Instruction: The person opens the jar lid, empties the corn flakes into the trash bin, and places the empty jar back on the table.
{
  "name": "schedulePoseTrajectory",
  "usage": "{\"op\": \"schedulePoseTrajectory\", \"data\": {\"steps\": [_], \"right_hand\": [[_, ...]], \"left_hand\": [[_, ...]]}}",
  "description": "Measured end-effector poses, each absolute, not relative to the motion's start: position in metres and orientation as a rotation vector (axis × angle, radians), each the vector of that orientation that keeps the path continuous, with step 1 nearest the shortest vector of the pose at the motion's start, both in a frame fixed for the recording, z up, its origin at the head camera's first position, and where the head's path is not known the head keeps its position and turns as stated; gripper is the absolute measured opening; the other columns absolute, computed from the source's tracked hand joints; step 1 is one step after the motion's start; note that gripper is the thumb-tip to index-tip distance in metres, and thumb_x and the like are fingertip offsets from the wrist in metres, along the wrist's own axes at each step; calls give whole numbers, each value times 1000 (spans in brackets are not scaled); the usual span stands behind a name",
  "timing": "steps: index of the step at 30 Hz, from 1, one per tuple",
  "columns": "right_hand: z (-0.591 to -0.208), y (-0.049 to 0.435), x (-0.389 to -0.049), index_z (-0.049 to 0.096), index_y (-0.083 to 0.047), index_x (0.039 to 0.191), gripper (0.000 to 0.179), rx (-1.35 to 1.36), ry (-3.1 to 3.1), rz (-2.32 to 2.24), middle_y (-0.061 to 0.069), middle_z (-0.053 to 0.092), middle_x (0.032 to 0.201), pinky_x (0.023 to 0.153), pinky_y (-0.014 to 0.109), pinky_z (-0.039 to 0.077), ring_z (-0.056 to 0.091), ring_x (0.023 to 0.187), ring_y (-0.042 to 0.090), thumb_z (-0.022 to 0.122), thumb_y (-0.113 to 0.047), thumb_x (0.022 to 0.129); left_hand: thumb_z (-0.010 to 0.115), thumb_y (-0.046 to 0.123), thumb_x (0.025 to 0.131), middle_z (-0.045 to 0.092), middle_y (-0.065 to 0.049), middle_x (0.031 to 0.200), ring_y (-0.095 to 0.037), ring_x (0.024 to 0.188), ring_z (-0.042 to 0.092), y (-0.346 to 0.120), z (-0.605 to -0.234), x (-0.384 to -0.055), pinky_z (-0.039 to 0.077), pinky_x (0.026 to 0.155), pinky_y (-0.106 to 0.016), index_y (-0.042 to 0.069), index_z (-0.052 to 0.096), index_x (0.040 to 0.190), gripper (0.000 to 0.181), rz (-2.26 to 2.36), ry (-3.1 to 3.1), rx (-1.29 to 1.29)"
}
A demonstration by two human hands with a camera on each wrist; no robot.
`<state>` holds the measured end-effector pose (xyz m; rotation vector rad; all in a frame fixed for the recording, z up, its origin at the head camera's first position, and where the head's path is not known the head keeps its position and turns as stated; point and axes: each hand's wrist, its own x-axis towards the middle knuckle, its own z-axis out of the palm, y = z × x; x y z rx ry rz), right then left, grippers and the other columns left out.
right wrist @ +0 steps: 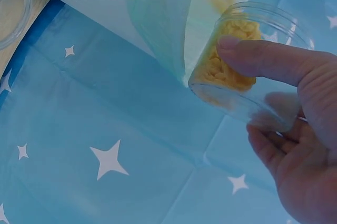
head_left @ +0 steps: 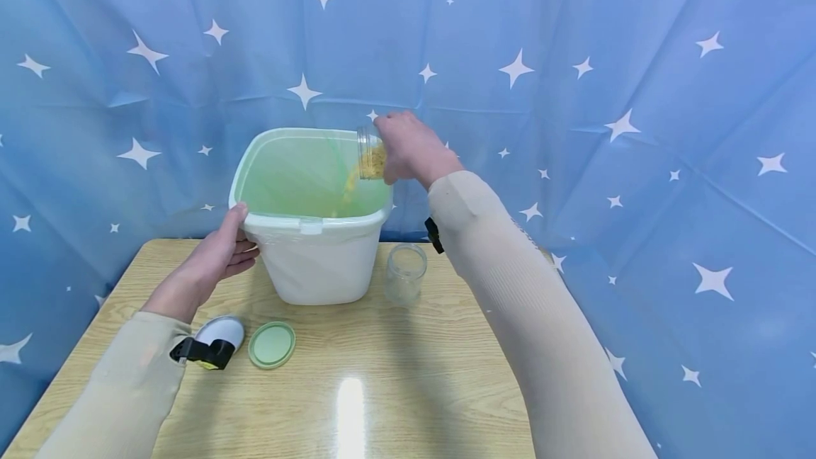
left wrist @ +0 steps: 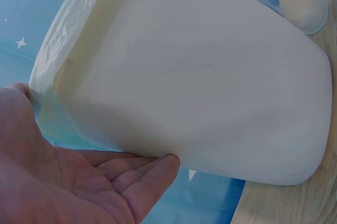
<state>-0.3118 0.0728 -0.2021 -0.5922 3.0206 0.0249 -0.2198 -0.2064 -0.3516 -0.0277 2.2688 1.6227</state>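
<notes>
A white bin (head_left: 321, 261) lined with a pale green bag (head_left: 287, 168) stands at the table's back. My left hand (head_left: 219, 250) holds its left front corner, thumb at the rim and fingers against the outer wall (left wrist: 205, 77). Above the bin's right side, my right hand (head_left: 411, 147) grips a clear glass jar (right wrist: 210, 95), tipped sideways with its mouth toward the bin. Small yellow pieces (right wrist: 237, 69) lie along the jar's lower side, and a stream of them (head_left: 349, 186) falls into the lined bin. The bottom of the bag is hidden behind the front rim.
A second, lidless glass jar (head_left: 406, 275) stands right of the bin. A green-rimmed lid (head_left: 272, 345) and a whitish lid (head_left: 223, 329) lie on the wooden table (head_left: 433, 402) at front left. A blue star-patterned curtain (head_left: 472, 34) hangs close behind.
</notes>
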Motion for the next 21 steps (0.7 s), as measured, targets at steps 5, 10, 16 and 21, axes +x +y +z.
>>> {"op": "schedulePoseTrajectory", "data": {"steps": [5, 10, 16, 21], "right_hand": [[-201, 72, -312, 37, -11, 147, 83, -580, 3009, 38, 7, 44, 148, 112, 39, 43, 34, 140, 27, 78, -11, 75], [-201, 71, -311, 36, -11, 148, 83, -585, 3008, 53, 7, 43, 149, 112, 39, 43, 34, 140, 28, 77, -11, 76], [-200, 71, -311, 36, -12, 148, 80, -583, 3011, 83, 8, 42, 149, 111, 40, 44, 33, 141, 28, 75, -10, 78], [-200, 72, -311, 38, -12, 147, 78, -588, 3015, 97, 8, 44, 148, 110, 40, 45, 34, 140, 29, 74, -10, 79]], "left_hand": [[5, 76, 91, 12, -31, 159, -46, 145, 23, -207, -352, -220, 27, 119, -53, -5, 8, 154, 102, 1620, 2263, -20], [6, 76, 92, 10, -32, 159, -47, 145, 23, -207, -352, -220, 27, 119, -54, -5, 7, 154, 102, 1623, 2260, -15], [7, 76, 91, 10, -32, 158, -47, 145, 22, -207, -352, -221, 27, 120, -54, -6, 6, 154, 103, 1632, 2253, -24], [7, 76, 92, 11, -32, 158, -48, 145, 23, -207, -353, -222, 27, 119, -54, -6, 6, 154, 103, 1630, 2254, -30]]}}
